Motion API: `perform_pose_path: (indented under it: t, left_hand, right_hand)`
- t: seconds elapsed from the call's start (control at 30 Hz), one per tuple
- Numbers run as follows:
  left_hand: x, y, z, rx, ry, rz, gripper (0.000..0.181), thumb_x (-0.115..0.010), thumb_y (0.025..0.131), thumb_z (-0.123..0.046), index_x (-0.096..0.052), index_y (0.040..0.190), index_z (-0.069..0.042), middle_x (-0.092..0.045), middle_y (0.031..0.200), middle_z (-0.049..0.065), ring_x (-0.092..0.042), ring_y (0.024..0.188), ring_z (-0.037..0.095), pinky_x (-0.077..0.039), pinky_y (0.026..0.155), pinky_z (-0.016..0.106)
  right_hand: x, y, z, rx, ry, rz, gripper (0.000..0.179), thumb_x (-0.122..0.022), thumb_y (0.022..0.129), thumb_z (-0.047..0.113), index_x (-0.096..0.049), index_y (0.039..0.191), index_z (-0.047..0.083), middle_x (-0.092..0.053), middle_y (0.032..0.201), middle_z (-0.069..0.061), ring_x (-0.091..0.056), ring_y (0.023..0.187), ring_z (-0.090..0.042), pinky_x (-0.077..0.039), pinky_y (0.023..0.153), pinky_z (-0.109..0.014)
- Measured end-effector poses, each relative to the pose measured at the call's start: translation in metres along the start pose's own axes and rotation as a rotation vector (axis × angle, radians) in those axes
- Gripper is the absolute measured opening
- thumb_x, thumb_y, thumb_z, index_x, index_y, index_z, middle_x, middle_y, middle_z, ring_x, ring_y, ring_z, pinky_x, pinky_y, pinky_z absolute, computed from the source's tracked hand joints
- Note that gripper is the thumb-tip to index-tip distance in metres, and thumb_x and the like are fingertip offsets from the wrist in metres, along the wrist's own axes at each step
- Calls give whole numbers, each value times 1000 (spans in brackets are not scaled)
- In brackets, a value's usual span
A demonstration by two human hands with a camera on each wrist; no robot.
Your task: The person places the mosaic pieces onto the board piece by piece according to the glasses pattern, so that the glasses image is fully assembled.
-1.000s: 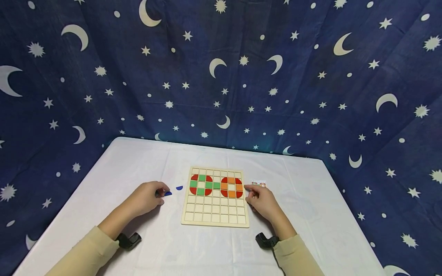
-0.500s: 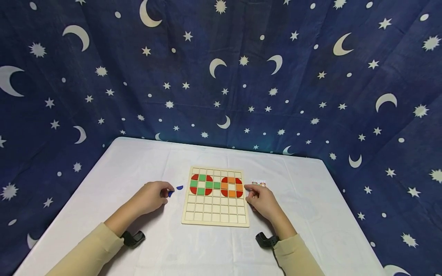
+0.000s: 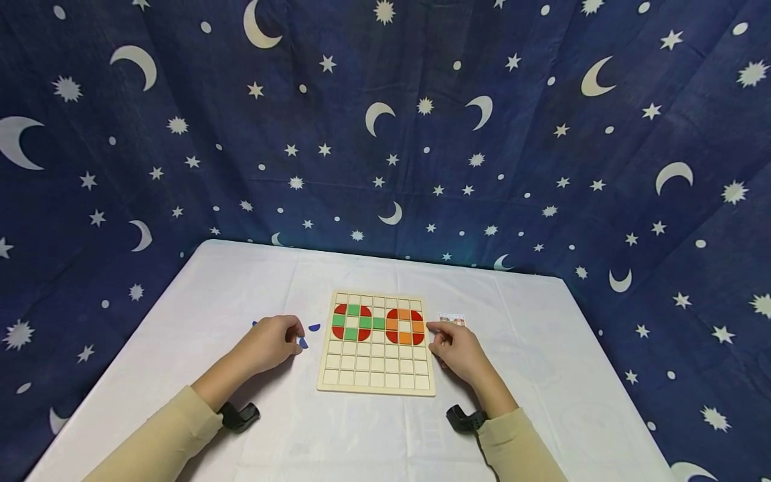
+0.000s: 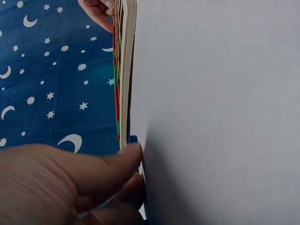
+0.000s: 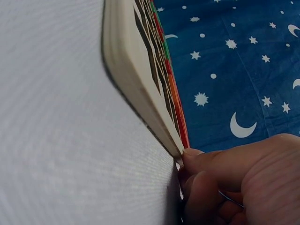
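My left hand (image 3: 270, 340) has thumb and index finger at a small blue half-round tile (image 3: 304, 343), pinching it close over the white cloth. Another blue half-round tile (image 3: 314, 327) lies between that hand and the wooden grid board (image 3: 376, 390). On the board, red and green tiles (image 3: 365, 323) form a ring at left, and red and orange tiles (image 3: 405, 314) form one at right; a green tile (image 3: 378, 324) lies between them. My right hand (image 3: 459, 349) touches the board's right edge with its fingertips; in the right wrist view its thumb (image 5: 211, 164) rests there.
Beyond my right fingers lies a small printed card (image 3: 452, 318) with a coloured pattern, partly covered. A bit of blue (image 3: 254, 323) shows behind my left hand. The white-covered table (image 3: 373, 442) ends before a dark blue curtain (image 3: 337, 120) with moons and stars.
My left hand has moved a little right toward the board, and the blue tile at its fingertips has moved and turned with it. The right hand and the board stay in place.
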State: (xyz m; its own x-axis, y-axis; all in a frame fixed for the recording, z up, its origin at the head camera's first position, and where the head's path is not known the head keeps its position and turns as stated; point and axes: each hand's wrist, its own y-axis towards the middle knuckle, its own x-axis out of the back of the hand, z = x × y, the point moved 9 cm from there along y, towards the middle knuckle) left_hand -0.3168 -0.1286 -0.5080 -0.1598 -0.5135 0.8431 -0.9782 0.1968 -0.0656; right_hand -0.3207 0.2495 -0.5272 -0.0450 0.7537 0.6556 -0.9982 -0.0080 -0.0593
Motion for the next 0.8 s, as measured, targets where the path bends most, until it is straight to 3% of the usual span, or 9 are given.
perform_pose_path:
  t: [0.2, 0.4, 0.8]
  left_hand:
    - [-3, -1, -5, 21, 3, 12, 26, -90, 84, -15, -70, 101, -12, -59, 79, 2, -55, 73, 17, -43, 69, 34]
    - [-3, -3, -5, 76, 24, -11, 24, -89, 86, -18, -68, 97, -12, -60, 79, 1, -55, 73, 18, -42, 67, 34]
    - [-7, -4, -25, -46, -22, 11, 18, -85, 90, -13, -70, 98, -13, -60, 82, 0, -55, 78, 15, -44, 71, 33]
  right_hand:
    - [0, 0, -1, 0, 3, -1, 42, -78, 94, 7, -73, 136, 13, -61, 87, -3, -57, 61, -16, -50, 53, -28]
    - [0, 1, -1, 3, -7, 0, 42, -78, 94, 7, -73, 136, 14, -61, 86, -3, -57, 59, -16, -49, 53, -27]
    - [0, 1, -1, -8, -5, 4, 43, -78, 94, 7, -73, 136, 14, -62, 86, -3, -57, 59, -16, -49, 52, -27]
